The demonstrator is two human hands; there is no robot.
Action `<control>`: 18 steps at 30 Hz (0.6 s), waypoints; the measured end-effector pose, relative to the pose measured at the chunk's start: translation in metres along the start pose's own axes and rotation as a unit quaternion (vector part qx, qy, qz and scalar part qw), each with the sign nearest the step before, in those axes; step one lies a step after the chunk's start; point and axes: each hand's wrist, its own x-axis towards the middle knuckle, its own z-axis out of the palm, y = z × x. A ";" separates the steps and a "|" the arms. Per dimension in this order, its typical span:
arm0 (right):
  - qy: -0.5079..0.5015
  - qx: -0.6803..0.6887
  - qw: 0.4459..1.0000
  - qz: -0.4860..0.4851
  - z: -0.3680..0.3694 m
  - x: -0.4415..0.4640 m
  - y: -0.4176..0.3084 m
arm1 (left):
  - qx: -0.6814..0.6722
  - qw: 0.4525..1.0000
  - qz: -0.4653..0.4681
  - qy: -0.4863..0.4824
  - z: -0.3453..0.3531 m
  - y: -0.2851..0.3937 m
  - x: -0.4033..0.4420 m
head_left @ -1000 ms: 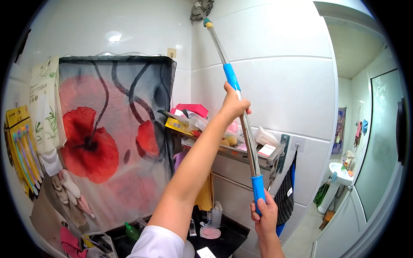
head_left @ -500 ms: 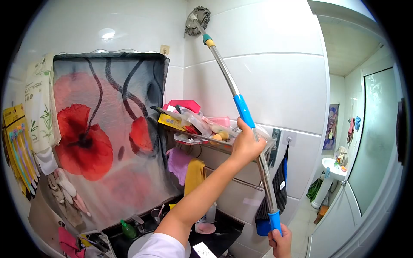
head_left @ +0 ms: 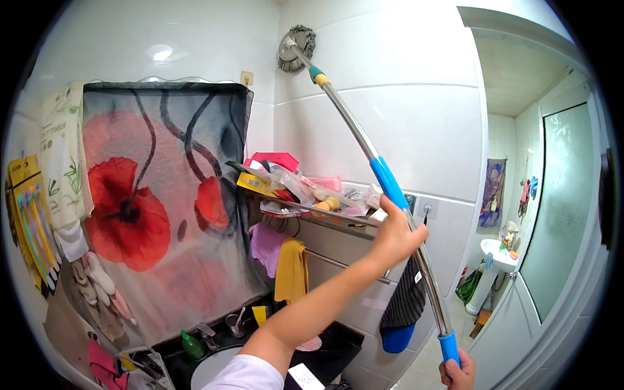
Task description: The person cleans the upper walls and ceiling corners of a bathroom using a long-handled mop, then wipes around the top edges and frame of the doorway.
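Observation:
My left hand [head_left: 398, 231] is wrapped round the metal pole [head_left: 348, 120] of a mop, just below its upper blue sleeve [head_left: 389, 183]. Lower down at the right, my right hand [head_left: 458, 372] grips the blue end handle [head_left: 448, 348]. The pole slants up and left to a round mop head [head_left: 297, 49] with a grey fringe, at the white tiled wall near the corner. Behind my left hand, a cluttered shelf [head_left: 312, 218] holds packets and bottles, partly hidden by that hand.
A poppy-print cloth [head_left: 195, 253] covers the left wall area. Below are a basin [head_left: 211, 370], a green bottle [head_left: 192, 344] and a phone [head_left: 304, 377]. Purple and yellow towels [head_left: 291, 272] hang under the shelf. A doorway at the right shows another sink [head_left: 499, 255].
The mop head has come down the wall from the top edge of the view. Both my hands have moved down and right with the pole.

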 end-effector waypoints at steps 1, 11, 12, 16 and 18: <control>0.001 -0.001 1.000 -0.002 -0.014 -0.005 0.005 | 0.010 1.000 0.017 0.022 0.011 0.001 -0.011; 0.110 -0.003 0.993 0.052 -0.071 -0.077 0.057 | -0.102 0.992 -0.051 -0.049 0.058 0.010 -0.095; 0.105 0.015 0.993 0.042 -0.068 -0.072 0.056 | -0.096 0.994 -0.031 -0.039 0.058 0.007 -0.093; 0.099 0.016 0.995 0.016 -0.034 -0.018 0.034 | 0.041 0.984 0.140 0.103 0.043 -0.011 -0.022; -0.011 0.041 0.998 -0.047 -0.014 0.016 0.012 | 0.019 0.998 -0.050 -0.030 0.000 0.026 0.015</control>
